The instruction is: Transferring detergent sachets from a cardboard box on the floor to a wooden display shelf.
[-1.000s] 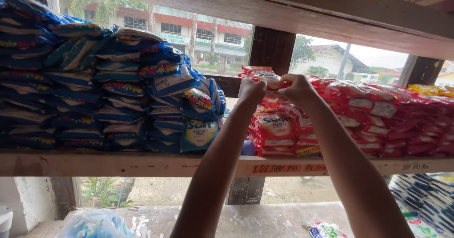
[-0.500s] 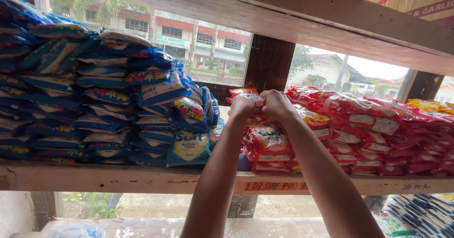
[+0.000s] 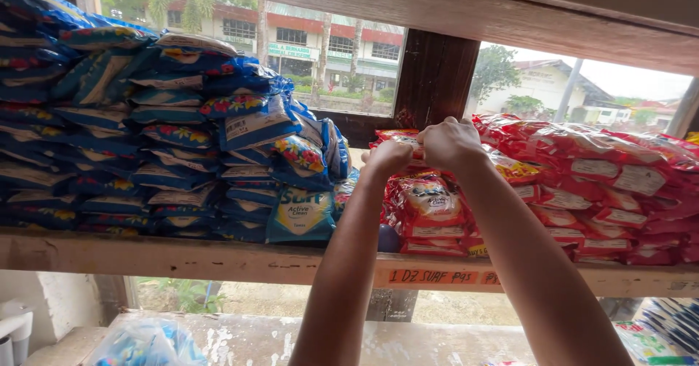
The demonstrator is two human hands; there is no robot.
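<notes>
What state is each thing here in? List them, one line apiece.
Left hand: closed, gripping the top of the red packets.
Right hand: closed, gripping the same packets.
Red packets: stacked flat, sealed.
Blue packets: stacked high, front ones leaning.
Wooden shelf: level, loaded.

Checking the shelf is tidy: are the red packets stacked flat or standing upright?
Flat: the red packets lie in layered stacks on the wooden shelf.
</notes>
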